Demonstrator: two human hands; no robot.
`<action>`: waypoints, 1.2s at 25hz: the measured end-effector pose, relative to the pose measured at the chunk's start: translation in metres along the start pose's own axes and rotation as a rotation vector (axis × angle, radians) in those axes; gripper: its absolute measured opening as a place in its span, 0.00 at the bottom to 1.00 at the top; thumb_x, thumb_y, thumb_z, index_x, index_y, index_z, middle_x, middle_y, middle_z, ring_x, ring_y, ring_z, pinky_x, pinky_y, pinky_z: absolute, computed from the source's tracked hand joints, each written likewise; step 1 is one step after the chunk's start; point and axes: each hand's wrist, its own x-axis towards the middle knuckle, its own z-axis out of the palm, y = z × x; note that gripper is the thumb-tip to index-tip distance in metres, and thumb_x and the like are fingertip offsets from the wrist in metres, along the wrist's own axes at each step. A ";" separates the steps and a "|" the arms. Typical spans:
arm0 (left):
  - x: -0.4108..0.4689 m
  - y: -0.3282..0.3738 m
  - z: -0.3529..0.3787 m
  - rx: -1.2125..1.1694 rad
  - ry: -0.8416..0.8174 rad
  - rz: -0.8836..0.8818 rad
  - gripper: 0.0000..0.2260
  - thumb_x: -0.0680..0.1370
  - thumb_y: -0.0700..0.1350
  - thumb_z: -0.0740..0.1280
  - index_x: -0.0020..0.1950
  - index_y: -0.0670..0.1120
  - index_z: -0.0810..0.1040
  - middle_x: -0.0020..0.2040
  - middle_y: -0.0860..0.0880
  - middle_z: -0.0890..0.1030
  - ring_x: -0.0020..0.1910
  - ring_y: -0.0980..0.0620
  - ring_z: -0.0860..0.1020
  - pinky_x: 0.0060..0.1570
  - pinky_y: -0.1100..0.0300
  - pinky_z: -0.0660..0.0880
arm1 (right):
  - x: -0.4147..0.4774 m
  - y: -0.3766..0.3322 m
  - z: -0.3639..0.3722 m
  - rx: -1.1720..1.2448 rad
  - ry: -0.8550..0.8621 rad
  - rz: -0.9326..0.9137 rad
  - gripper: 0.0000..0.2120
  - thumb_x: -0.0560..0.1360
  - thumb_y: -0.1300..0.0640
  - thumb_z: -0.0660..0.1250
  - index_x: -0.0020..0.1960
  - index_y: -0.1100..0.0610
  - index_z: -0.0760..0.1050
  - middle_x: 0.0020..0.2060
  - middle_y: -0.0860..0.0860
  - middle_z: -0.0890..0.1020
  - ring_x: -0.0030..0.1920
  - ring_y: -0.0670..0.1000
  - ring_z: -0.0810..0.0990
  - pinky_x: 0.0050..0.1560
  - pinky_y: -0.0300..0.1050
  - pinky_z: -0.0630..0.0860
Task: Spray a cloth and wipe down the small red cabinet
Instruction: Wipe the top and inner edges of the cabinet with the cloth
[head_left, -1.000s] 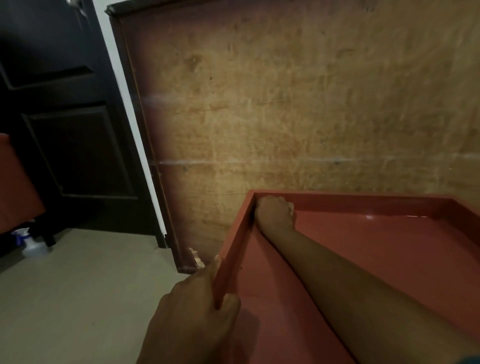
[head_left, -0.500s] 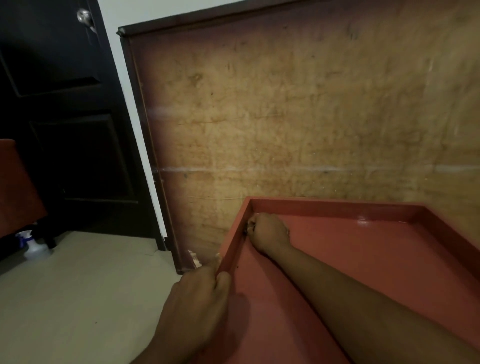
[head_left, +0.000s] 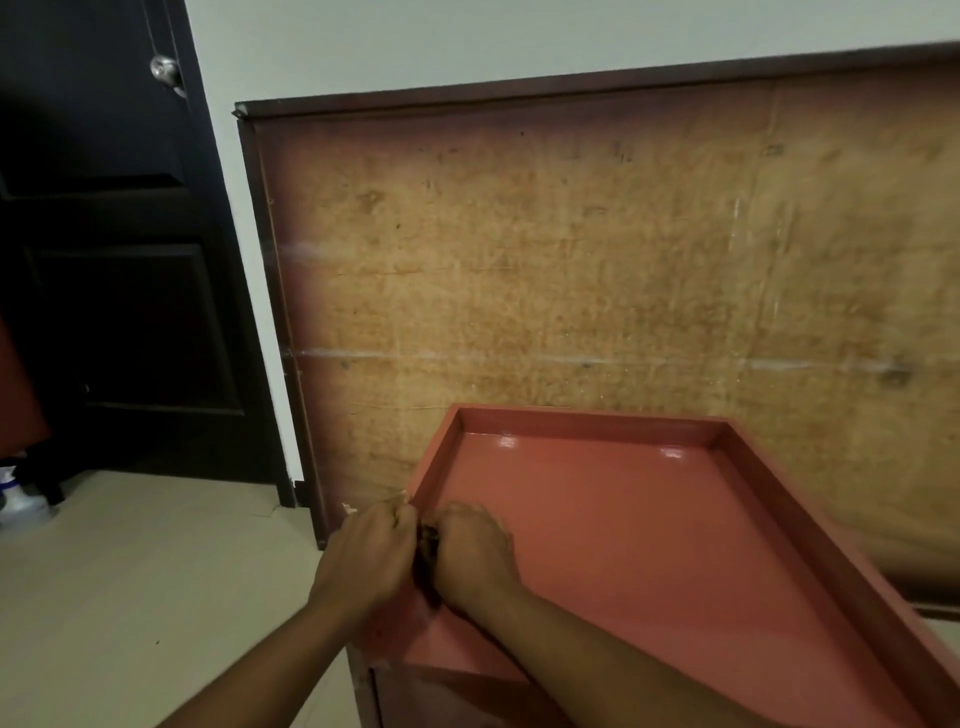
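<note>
The small red cabinet (head_left: 649, 525) fills the lower right; its top is a shallow tray with a raised rim. My right hand (head_left: 475, 553) lies inside the tray against the left rim, closed on a dark cloth (head_left: 428, 551) of which only a strip shows between the hands. My left hand (head_left: 371, 551) grips the left rim from outside, fingers curled over it. A spray bottle (head_left: 18, 496) with a blue label stands on the floor at the far left edge, partly cut off.
A large brown wooden board (head_left: 571, 249) leans upright against the white wall right behind the cabinet. A dark door (head_left: 114, 260) with a round knob stands to the left. Beige tiled floor (head_left: 130, 597) spreads left of the cabinet.
My right hand has slid with the cloth along the left rim from the far corner toward me, now beside my left hand. The view has pulled back and up.
</note>
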 end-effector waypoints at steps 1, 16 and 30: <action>0.000 0.001 0.000 -0.006 0.003 -0.016 0.21 0.83 0.49 0.51 0.33 0.46 0.72 0.32 0.49 0.76 0.34 0.49 0.77 0.43 0.49 0.78 | -0.010 -0.005 -0.003 -0.002 -0.007 -0.001 0.08 0.74 0.53 0.62 0.48 0.52 0.78 0.51 0.53 0.79 0.55 0.58 0.74 0.55 0.52 0.68; -0.005 0.005 -0.005 0.152 -0.067 0.019 0.17 0.80 0.50 0.52 0.51 0.46 0.79 0.42 0.45 0.82 0.39 0.46 0.81 0.48 0.49 0.80 | -0.087 -0.024 -0.028 0.078 -0.056 -0.089 0.12 0.73 0.52 0.61 0.52 0.50 0.79 0.52 0.51 0.78 0.55 0.56 0.72 0.58 0.52 0.68; -0.002 -0.005 0.000 0.260 -0.034 0.101 0.17 0.83 0.49 0.53 0.61 0.45 0.79 0.50 0.40 0.84 0.42 0.44 0.79 0.45 0.53 0.73 | -0.180 0.183 -0.139 -0.173 0.206 0.351 0.07 0.73 0.54 0.63 0.48 0.53 0.77 0.47 0.51 0.79 0.49 0.56 0.75 0.50 0.50 0.71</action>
